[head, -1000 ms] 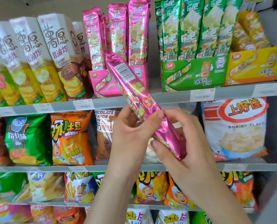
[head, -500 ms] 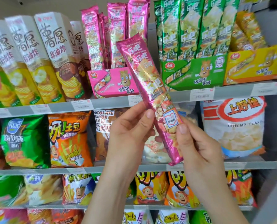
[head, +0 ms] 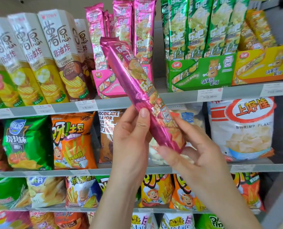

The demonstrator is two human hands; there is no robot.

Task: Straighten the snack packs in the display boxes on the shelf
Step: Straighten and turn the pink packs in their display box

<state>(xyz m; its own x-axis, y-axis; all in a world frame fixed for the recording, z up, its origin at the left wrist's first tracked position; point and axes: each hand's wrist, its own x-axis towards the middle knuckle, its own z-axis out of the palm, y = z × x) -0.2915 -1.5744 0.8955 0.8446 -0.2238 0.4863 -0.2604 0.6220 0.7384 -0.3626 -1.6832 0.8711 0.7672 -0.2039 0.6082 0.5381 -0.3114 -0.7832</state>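
Note:
A long pink snack pack (head: 135,86) is held in front of the top shelf, tilted with its top leaning left. My left hand (head: 131,138) grips its lower part from the left, thumb on its side. My right hand (head: 192,149) holds the bottom end from the right and underneath. Behind it stands the pink display box (head: 107,85) with several upright pink packs (head: 140,30). To the right are a green display box (head: 201,71) filled with green packs (head: 203,27) and a yellow display box (head: 263,65) with leaning yellow packs (head: 259,28).
Tall white and yellow chip cartons (head: 35,60) lean at the top left. The grey shelf edge (head: 178,96) carries price tags. Chip bags fill the lower shelves, among them an orange bag (head: 71,139) and a white shrimp flakes bag (head: 241,128).
The pink pack was turned in my hands from its back side to its front, then rolled further so its plain side edge faces me. It now stands steeper.

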